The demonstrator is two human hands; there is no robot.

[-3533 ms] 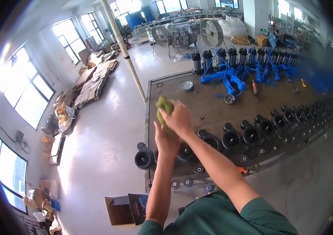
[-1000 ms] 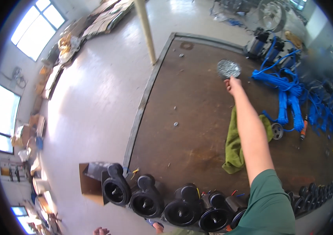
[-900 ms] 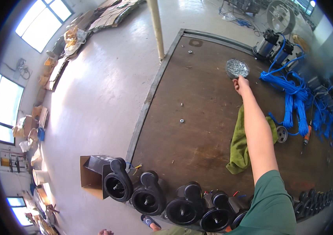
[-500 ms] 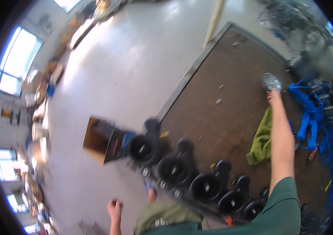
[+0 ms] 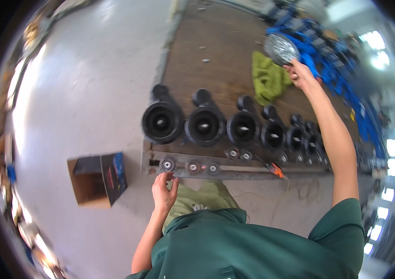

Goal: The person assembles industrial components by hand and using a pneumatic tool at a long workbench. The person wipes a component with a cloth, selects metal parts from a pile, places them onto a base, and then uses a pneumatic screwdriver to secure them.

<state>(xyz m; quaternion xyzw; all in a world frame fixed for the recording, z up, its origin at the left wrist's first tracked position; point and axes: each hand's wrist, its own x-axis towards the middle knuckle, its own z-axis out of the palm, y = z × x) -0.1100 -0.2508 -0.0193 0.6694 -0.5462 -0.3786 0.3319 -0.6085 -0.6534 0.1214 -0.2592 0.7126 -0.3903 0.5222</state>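
My right hand (image 5: 301,74) reaches over the far right of the brown worktop (image 5: 220,56), gripping a round silvery disc with a crinkled, foil-like face (image 5: 281,48) by its near edge. Beside that hand lies a crumpled olive-green cloth (image 5: 267,81). My left hand (image 5: 164,193) is at the worktop's front edge with thumb and fingers apart, holding nothing visible. Just past its fingertips is a small round metal-centred part (image 5: 167,164), and similar parts (image 5: 193,167) lie to its right. Several black ring-shaped housings (image 5: 161,122), each with a smaller round end, stand in a row beyond.
An open cardboard box (image 5: 96,180) sits on the floor to the left. Blue straps or cords (image 5: 332,79) are heaped along the worktop's far right. An orange-and-black tool (image 5: 276,170) with a cord lies at the front edge. Small metal bits (image 5: 205,60) are scattered on the worktop.
My view has swung toward the row of housings. My left hand has come up to the front edge of the worktop. The silvery disc stays in my right hand, now beyond the cloth.
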